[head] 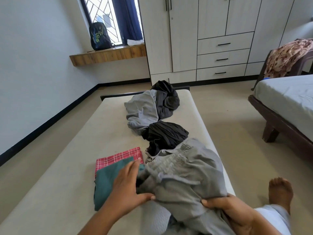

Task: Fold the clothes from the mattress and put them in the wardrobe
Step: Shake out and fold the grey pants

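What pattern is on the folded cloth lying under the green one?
A red and white check, clearest in the head view, peeking out beyond the green cloth.

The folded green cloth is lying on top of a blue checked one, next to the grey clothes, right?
Not quite. The head view shows the green cloth lying on a red checked cloth, not a blue one. It is next to the grey clothes.
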